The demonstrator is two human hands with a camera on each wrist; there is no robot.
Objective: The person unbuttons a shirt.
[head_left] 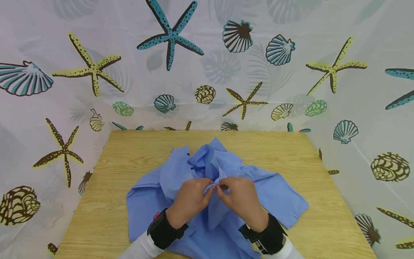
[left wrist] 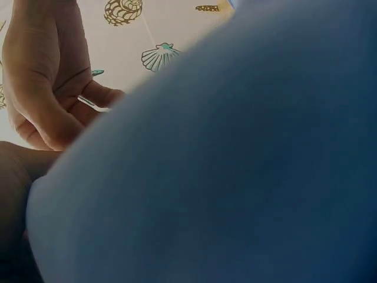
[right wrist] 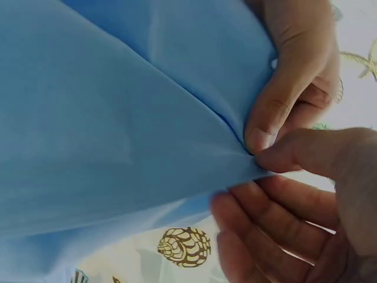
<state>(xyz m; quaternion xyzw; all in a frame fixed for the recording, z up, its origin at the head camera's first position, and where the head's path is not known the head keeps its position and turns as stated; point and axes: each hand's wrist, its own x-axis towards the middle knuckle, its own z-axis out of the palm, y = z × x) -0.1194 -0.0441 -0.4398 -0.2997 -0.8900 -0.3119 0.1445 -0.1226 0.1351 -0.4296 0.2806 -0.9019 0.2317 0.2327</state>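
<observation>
A light blue button-up shirt lies rumpled on the table, one sleeve spread to each side. Dark buttons run down one front edge near the collar. My left hand pinches the shirt's edge at the middle between thumb and fingers. Right beside it, fingertips nearly meeting, my right hand pinches the same edge. In the right wrist view the cloth is drawn to a point between both thumbs. Close blue fabric fills most of the left wrist view and hides the left fingertips.
Under the shirt is a wooden table whose bare surface shows at both sides and along the back. A white curtain printed with starfish and shells hangs behind and around it. Black bands circle both wrists over white sleeves.
</observation>
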